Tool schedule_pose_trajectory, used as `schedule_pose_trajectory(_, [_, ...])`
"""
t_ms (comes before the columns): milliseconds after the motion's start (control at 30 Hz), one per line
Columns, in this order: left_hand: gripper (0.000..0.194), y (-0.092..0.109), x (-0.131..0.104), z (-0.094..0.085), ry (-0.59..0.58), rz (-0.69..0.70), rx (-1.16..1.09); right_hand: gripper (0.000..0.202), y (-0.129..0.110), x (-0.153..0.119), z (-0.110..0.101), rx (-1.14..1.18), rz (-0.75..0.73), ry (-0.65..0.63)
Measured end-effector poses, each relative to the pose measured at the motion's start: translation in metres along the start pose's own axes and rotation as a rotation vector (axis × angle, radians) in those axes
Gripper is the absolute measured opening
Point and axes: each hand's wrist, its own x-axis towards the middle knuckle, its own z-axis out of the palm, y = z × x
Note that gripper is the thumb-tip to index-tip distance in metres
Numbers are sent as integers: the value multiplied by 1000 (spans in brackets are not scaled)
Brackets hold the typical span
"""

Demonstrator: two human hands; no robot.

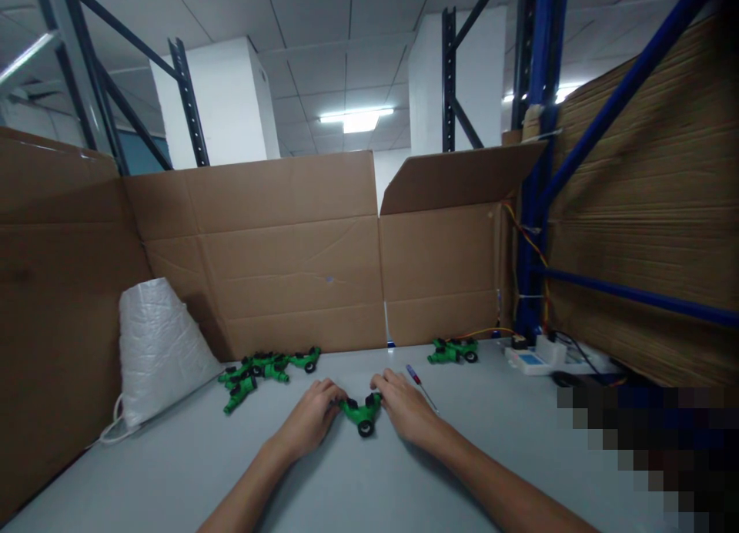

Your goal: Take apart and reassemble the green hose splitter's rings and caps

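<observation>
A small green toy vehicle (pixel 353 410) with black parts and one black wheel lies on the grey table, its wheel toward me. My left hand (pixel 316 411) grips its left arm between bent fingers. On the other side, my right hand (pixel 402 403) has its fingers closed on the right arm. Fingertips hide both ends of the toy. Just right of my right hand lies a screwdriver (pixel 420 384) with a red and blue handle.
Several similar green toys (pixel 262 366) are heaped at the back left, and more green toys (pixel 452 351) sit at the back right. A white wrapped bundle (pixel 158 348) stands left. A power strip (pixel 528 361) with cables is at right. Cardboard walls (pixel 277 263) enclose the table.
</observation>
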Motion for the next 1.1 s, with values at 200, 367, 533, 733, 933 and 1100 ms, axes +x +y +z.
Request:
schedule_pose_trajectory(200, [40, 1, 0, -1, 14, -10, 16, 39, -4, 2, -4, 40, -44, 108])
schedule_pose_trajectory(367, [47, -4, 0, 4, 96, -80, 43, 24, -18, 0, -10, 203, -78, 122])
schedule_pose_trajectory(533, [33, -3, 1, 15, 183, -197, 48, 42, -27, -8, -8, 192, -125, -17])
schedule_pose_trajectory(733, [35, -8, 3, 13, 238, -253, 11, 40, -21, -10, 1, 168, -205, -19])
schedule_pose_trajectory(933, [28, -8, 3, 8, 247, -251, 5, 46, -14, -7, 4, 201, -144, 39])
schedule_pose_trajectory(1100, [31, 10, 5, 2, 194, -242, -60, 22, -12, -6, 6, 159, -134, 34])
